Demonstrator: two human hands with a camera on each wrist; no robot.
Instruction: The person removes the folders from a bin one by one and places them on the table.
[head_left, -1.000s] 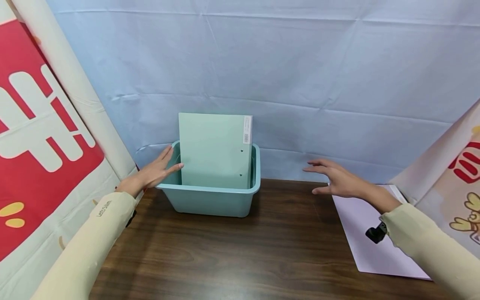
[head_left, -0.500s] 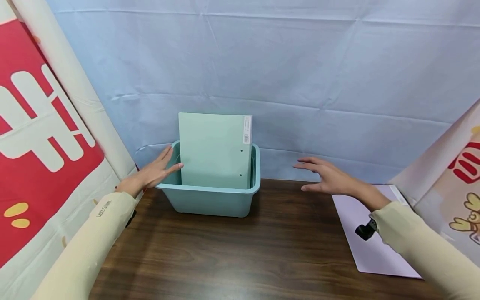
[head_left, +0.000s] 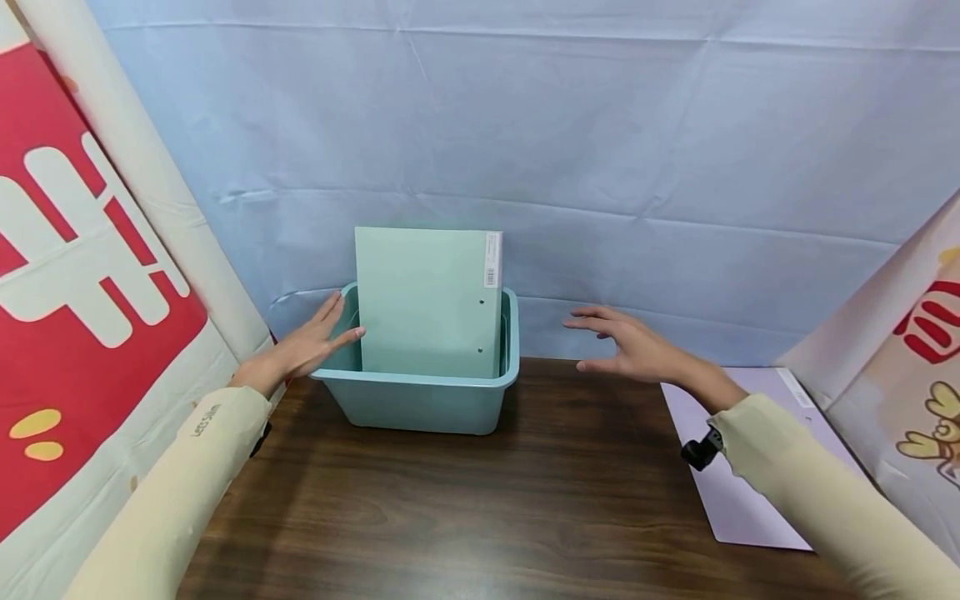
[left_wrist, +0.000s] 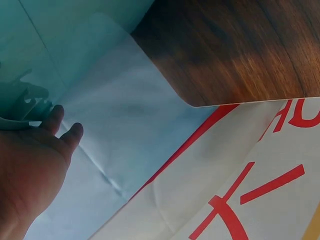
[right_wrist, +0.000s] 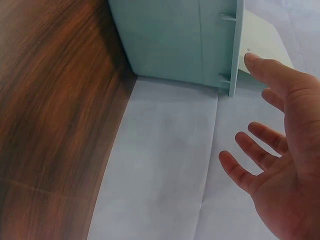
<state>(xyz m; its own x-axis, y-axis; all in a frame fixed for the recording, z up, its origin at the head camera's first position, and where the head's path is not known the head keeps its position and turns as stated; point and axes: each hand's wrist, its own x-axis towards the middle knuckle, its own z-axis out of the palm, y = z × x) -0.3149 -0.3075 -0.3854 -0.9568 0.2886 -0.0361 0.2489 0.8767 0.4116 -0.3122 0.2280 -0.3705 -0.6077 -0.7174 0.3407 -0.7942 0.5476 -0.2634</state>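
Note:
A teal plastic basin point(head_left: 420, 406) stands on the wooden table against the back cloth. Upright inside it leans a mint-green file folder point(head_left: 423, 300) with a barcode label and two small holes; its lower part is hidden by the basin's front wall. My left hand point(head_left: 303, 343) is at the basin's left rim with fingers extended, and the left wrist view shows its fingertips right beside the rim. To the right of the basin my right hand point(head_left: 626, 343) hovers with fingers spread and nothing in them. A lilac folder point(head_left: 738, 479) lies flat at the right, partly covered by my right forearm.
The dark wooden table point(head_left: 465, 517) reaches back to a hanging light-blue cloth point(head_left: 570, 150). Printed red-and-white cloth point(head_left: 90, 250) closes off the left side, and another printed cloth point(head_left: 900, 392) hangs at the right.
My right hand has moved left, away from over the lilac folder and nearer the basin. The left hand, basin and mint-green folder have kept their places.

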